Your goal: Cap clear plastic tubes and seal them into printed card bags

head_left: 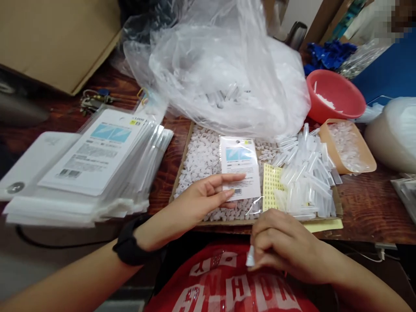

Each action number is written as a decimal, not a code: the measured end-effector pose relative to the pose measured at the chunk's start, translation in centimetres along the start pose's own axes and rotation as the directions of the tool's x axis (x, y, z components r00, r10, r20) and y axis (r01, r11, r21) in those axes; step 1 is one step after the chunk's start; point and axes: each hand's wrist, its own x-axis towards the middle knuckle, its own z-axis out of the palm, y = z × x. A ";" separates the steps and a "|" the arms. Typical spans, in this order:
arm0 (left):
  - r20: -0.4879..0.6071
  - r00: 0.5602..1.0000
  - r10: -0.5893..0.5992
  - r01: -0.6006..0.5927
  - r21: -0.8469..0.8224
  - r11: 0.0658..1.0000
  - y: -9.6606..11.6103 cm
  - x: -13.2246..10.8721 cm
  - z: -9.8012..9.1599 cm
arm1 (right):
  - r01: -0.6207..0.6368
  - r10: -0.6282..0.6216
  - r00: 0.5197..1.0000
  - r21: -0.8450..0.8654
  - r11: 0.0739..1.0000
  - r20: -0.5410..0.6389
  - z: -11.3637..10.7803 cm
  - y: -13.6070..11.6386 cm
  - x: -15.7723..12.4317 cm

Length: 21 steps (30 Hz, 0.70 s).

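Left hand, fingers apart over bagged card: likely light, slick, edge grip best; right hand clamped on whitish piece

From the wearer's head, we look forward and down at close range onto the table, the red shirt at bottom centre; the pixelated upper right seems farther off.
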 end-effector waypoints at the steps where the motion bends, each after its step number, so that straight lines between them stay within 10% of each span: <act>1: -0.013 1.000 0.000 0.000 0.027 1.000 0.1 -0.1 -0.3 | -0.045 0.050 0.997 0.098 0.994 -0.054 -1.1 0.4 -0.4; 3: -0.043 0.999 -0.030 0.034 0.088 0.996 0.1 -0.3 -0.8 | -0.112 0.154 0.946 0.157 0.981 -0.285 -4.2 2.5 -0.9; 6: -0.075 0.993 -0.089 0.101 0.170 0.980 -0.7 -0.5 -1.6 | -0.335 0.247 0.650 0.021 0.942 -0.718 -10.9 8.7 -0.1; 11: -0.071 0.991 -0.110 0.124 0.248 0.961 -3.0 -0.5 -2.8 | -0.682 0.262 0.363 -0.063 0.729 -0.894 -22.1 19.9 3.8; 16: -0.148 0.985 -0.086 0.125 0.280 0.952 -4.0 -0.5 -3.4 | -0.818 0.476 0.376 -0.044 0.573 -0.795 -25.9 23.1 5.1; 21: -0.210 0.971 -0.116 0.170 0.262 0.950 -4.1 -0.5 -4.3 | -0.757 0.505 0.506 -0.079 0.649 -0.699 -23.3 18.0 6.4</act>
